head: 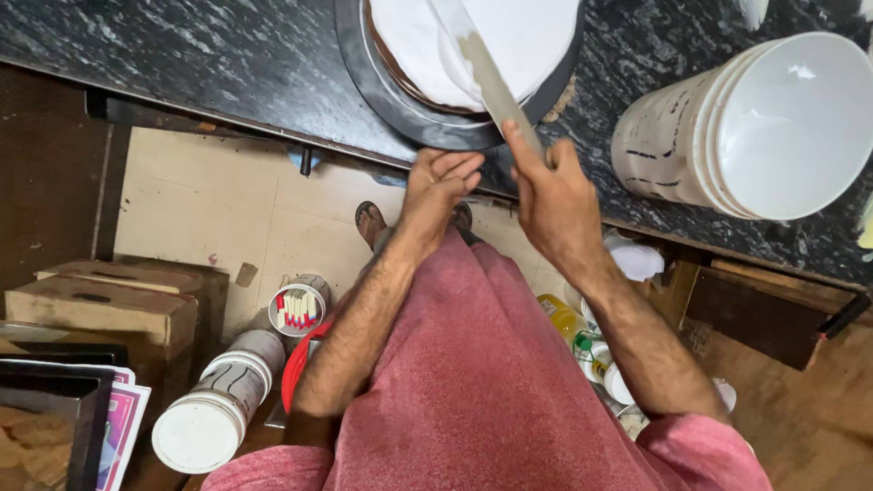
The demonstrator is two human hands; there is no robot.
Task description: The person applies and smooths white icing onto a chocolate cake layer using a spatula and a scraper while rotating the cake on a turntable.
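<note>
The right hand [556, 205] is clamped around the handle of a long spatula [491, 82], blade laid on the white-iced cake [509, 36] at top centre. The left hand [439, 186], fingers loosely curled and holding nothing, touches the dark turntable [400, 105]. Tilting the blade could gouge the smooth, pale icing.

A person seen from above wears a loose dusty-pink garment [473, 382] with short sleeves [700, 450]. Both forearms are bare and hairy, and dark sandals [371, 218] are on the feet.
</note>
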